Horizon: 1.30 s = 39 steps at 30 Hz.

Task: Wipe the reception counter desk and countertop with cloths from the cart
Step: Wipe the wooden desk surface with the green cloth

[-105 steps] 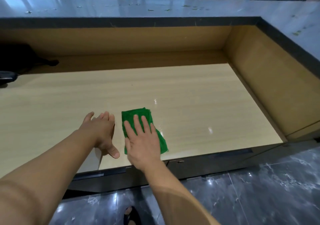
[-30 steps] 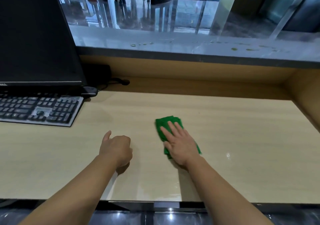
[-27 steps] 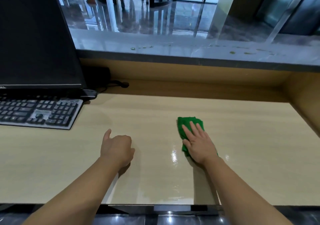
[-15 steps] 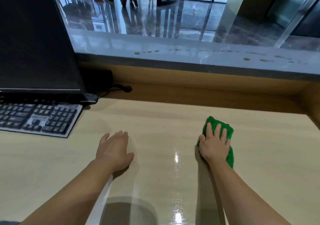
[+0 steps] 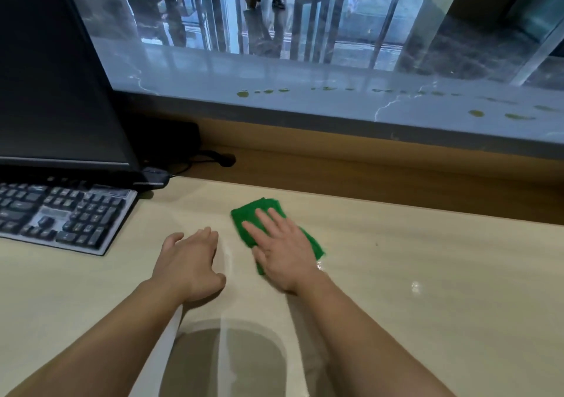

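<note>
A folded green cloth (image 5: 253,213) lies flat on the light wooden desk (image 5: 427,289) near its middle. My right hand (image 5: 280,250) presses down on the cloth with straight, spread fingers and covers most of it. My left hand (image 5: 189,259) rests on the bare desk just left of the cloth, fingers loosely bent, holding nothing. Behind the desk, the raised grey marble countertop (image 5: 305,91) carries several small yellowish-green spots (image 5: 242,93) along its length. A wet sheen shows on the desk to the right of the cloth.
A black keyboard (image 5: 61,216) sits at the desk's left, under a large dark monitor (image 5: 52,76). Black cables and a dark box (image 5: 171,137) lie behind the monitor. A wooden wall (image 5: 366,158) rises from the desk to the countertop. A person's legs stand on the lobby floor beyond.
My right hand has slid the cloth leftward from the right, close to my left hand. My left hand has stayed about where it was, and the view has shifted closer.
</note>
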Motion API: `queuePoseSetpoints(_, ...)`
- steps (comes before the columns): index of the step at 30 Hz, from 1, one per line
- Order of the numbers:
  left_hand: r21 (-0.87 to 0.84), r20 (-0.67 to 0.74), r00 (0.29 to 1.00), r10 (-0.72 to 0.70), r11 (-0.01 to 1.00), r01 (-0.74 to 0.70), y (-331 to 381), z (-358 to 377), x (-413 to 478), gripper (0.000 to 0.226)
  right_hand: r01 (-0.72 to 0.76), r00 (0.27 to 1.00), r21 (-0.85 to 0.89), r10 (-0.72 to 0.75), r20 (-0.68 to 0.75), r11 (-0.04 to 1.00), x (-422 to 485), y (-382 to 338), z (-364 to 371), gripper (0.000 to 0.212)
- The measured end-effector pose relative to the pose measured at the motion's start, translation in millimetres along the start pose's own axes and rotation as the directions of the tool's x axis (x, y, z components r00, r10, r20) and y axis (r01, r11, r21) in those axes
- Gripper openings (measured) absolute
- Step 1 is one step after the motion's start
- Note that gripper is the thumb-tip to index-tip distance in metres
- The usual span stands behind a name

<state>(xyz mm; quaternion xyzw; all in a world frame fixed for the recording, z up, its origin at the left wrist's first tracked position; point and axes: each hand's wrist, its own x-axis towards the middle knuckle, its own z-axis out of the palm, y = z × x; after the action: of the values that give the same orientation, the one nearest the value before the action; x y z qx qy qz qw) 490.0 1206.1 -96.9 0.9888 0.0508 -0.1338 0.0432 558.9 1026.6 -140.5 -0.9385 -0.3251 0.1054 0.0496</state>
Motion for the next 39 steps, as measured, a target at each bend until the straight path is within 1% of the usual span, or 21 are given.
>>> queuePoseSetpoints(2, 0.004, 0.006, 1.0, -0.007, 1.0, 0.007, 4.0, -1.6, 4.9, 0.051, -0.11, 0.994, -0.016, 0.109, -0.028, 0.994, -0.3, 37.0, -6.8, 0.056)
queuePoseSetpoints(4, 0.039, 0.018, 1.0, -0.009, 0.999, 0.009, 6.4, -3.6, 7.1, 0.04, -0.24, 0.97, -0.027, 0.239, -0.046, 0.97, -6.2, 74.5, -14.6, 0.058)
queuePoseSetpoints(6, 0.062, 0.046, 0.999, -0.018, 0.998, 0.016, 6.7, -5.7, 9.6, 0.039, -0.365, 0.929, -0.015, 0.363, -0.069, 0.931, -14.5, 110.2, -23.2, 0.059)
queuePoseSetpoints(8, 0.075, 0.068, 0.998, -0.018, 0.997, 0.013, 5.4, -6.1, 11.2, 0.046, -0.473, 0.877, -0.006, 0.469, -0.107, 0.881, -21.2, 136.5, -29.9, 0.06)
queuePoseSetpoints(10, 0.076, 0.073, 0.997, -0.012, 0.997, 0.007, 4.7, -5.0, 11.1, 0.05, -0.566, 0.819, 0.032, 0.566, -0.095, 0.824, -19.6, 146.5, -31.4, 0.054)
queuePoseSetpoints(13, 0.029, 0.046, 0.999, 0.01, 1.0, -0.011, 3.8, -2.9, 8.2, 0.043, -0.666, 0.735, 0.079, 0.671, -0.096, 0.742, -0.2, 135.4, -31.7, 0.053)
queuePoseSetpoints(15, 0.005, 0.039, 0.999, 0.017, 1.0, -0.017, 2.5, -1.8, 7.5, 0.045, -0.682, 0.716, 0.111, 0.691, -0.101, 0.723, 20.7, 120.5, -34.3, 0.052)
queuePoseSetpoints(17, -0.014, 0.029, 0.999, 0.017, 1.0, -0.017, 1.1, -0.6, 7.7, 0.047, -0.644, 0.752, 0.13, 0.656, -0.074, 0.753, 44.2, 102.7, -36.9, 0.054)
queuePoseSetpoints(20, -0.017, 0.023, 1.0, 0.007, 1.0, -0.006, 0.0, 1.1, 7.9, 0.055, -0.518, 0.848, 0.128, 0.527, -0.049, 0.846, 80.5, 67.8, -36.5, 0.055)
queuePoseSetpoints(22, -0.015, 0.038, 0.999, -0.017, 1.0, 0.017, -0.1, 2.5, 7.0, 0.069, -0.396, 0.913, 0.115, 0.404, -0.054, 0.911, 98.7, 37.6, -33.7, 0.054)
queuePoseSetpoints(24, -0.016, 0.051, 0.998, -0.043, 0.999, 0.044, -0.3, 2.8, 6.5, 0.084, -0.227, 0.971, 0.08, 0.232, -0.06, 0.971, 107.7, 4.5, -28.6, 0.053)
queuePoseSetpoints(25, -0.015, 0.056, 0.997, -0.049, 0.999, 0.05, -0.7, 2.9, 6.4, 0.088, -0.134, 0.989, 0.054, 0.137, -0.06, 0.99, 108.1, -10.3, -25.2, 0.054)
queuePoseSetpoints(27, -0.011, 0.069, 0.996, -0.057, 0.998, 0.058, -1.4, 2.3, 6.1, 0.092, 0.031, 0.999, 0.008, -0.031, -0.043, 0.999, 103.7, -30.2, -18.7, 0.055)
queuePoseSetpoints(28, -0.008, 0.077, 0.995, -0.058, 0.998, 0.059, -1.4, 1.3, 5.8, 0.093, 0.088, 0.996, -0.003, -0.088, -0.028, 0.996, 99.8, -33.3, -16.5, 0.055)
queuePoseSetpoints(31, -0.008, 0.088, 0.995, -0.053, 0.999, 0.054, -1.2, 0.2, 5.4, 0.093, 0.204, 0.979, 0.006, -0.204, -0.006, 0.979, 84.2, -18.8, -16.7, 0.053)
queuePoseSetpoints(33, -0.023, 0.082, 0.996, -0.047, 0.999, 0.049, 0.1, -0.2, 4.5, 0.085, 0.241, 0.97, 0.018, -0.241, -0.003, 0.97, 71.2, 1.8, -18.5, 0.052)
queuePoseSetpoints(35, -0.049, 0.052, 0.998, -0.043, 0.998, 0.045, 0.8, -1.1, 2.9, 0.072, 0.201, 0.98, 0.037, -0.2, -0.01, 0.979, 59.2, 27.2, -19.6, 0.052)
queuePoseSetpoints(37, -0.059, 0.021, 0.999, -0.036, 0.998, 0.037, 0.7, -1.5, 0.2, 0.066, 0.09, 0.996, 0.03, -0.089, -0.026, 0.996, 49.1, 55.8, -22.4, 0.052)
queuePoseSetpoints(39, -0.08, -0.013, 1.0, -0.019, 0.997, 0.018, -1.7, 1.3, -5.0, 0.062, -0.053, 0.997, -0.002, 0.053, -0.048, 0.999, 40.7, 83.6, -27.9, 0.052)
